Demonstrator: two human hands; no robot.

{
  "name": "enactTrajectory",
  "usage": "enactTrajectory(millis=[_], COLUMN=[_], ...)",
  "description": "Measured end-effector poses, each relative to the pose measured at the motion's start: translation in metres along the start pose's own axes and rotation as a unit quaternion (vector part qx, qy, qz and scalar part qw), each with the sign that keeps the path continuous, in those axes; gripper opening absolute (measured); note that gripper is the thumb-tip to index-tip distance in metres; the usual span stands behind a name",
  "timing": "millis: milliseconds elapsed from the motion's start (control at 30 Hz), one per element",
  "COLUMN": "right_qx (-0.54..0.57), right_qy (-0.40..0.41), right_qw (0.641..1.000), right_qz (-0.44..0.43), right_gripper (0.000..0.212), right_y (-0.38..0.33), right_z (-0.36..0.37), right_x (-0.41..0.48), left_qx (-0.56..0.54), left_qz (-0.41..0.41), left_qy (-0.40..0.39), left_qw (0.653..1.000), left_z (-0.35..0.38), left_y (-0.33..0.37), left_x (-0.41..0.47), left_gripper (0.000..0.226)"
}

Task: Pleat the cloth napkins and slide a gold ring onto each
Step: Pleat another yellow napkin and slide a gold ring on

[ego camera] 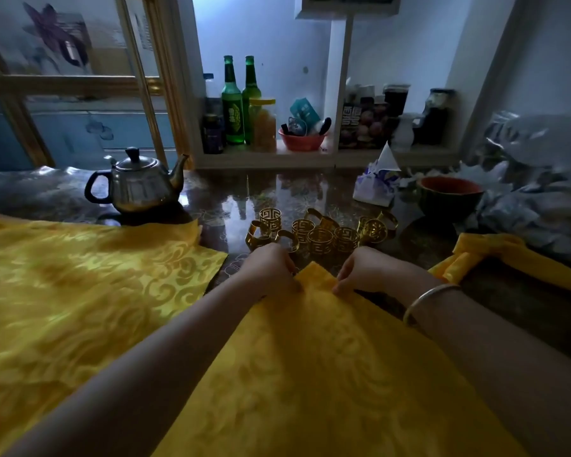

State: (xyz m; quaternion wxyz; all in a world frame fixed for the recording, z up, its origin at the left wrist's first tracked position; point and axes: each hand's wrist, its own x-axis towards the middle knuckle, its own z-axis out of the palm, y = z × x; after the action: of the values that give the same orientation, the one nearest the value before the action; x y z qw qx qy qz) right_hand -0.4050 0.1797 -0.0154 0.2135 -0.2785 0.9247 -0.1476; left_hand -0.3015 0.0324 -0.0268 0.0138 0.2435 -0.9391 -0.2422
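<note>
Right, both hands are on the far corner of the yellow napkin (327, 374) spread in front of me. My left hand (271, 268) is curled down with its fingertips (295, 280) pinching the cloth just left of the corner point, and my right hand (363, 270) is doing the same on the other side, fingers (338, 285) nipped onto the fabric edge. The tip of the corner pokes up between the two pinches.

To do this first pleat well, I reckon both pinches want to sit level, so the fold runs straight across, and the cloth should stay taut between them. Small, even folds, I'd say, or the bundle will be too fat for a ring.

The gold rings (320, 230) stand in a cluster on the dark table (231, 196) just beyond my knuckles, near but not touching. A flat stack of more napkins (80, 285) lies to my left. To my right there's what looks like a finished napkin (468, 258), already gathered. The steel teapot (139, 183) sits behind the stack, well apart from my hands.
</note>
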Motion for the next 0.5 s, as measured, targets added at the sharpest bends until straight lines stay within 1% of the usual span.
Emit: enactTrajectory(millis=[67,133,233,300,400,500], right_qx=[0.016,0.029,0.068,0.111,0.154,0.183], right_qy=[0.017,0.046,0.079,0.096,0.106,0.104], right_qw=[0.999,0.998,0.992,0.986,0.979,0.974], right_qz=[-0.023,-0.042,-0.065,-0.078,-0.083,-0.083], right_gripper=[0.019,0.014,0.007,0.006,0.006,0.009], right_y=[0.003,0.005,0.011,0.014,0.018,0.020], right_z=[0.000,0.001,0.004,0.008,0.013,0.013], right_x=[-0.003,-0.007,-0.016,-0.023,-0.033,-0.042], left_qx=[-0.002,-0.020,-0.067,-0.092,-0.092,-0.094], left_qz=[0.015,0.035,0.077,0.110,0.150,0.188], left_qy=[0.000,0.017,0.079,0.104,0.128,0.112], left_qw=[1.000,0.999,0.992,0.984,0.976,0.971], left_z=[-0.002,-0.002,0.001,0.004,0.007,0.007], left_y=[-0.001,-0.006,-0.016,-0.021,-0.026,-0.030], left_x=[0.001,-0.001,-0.010,-0.019,-0.032,-0.041], left_gripper=[0.026,0.017,0.012,0.011,0.013,0.017])
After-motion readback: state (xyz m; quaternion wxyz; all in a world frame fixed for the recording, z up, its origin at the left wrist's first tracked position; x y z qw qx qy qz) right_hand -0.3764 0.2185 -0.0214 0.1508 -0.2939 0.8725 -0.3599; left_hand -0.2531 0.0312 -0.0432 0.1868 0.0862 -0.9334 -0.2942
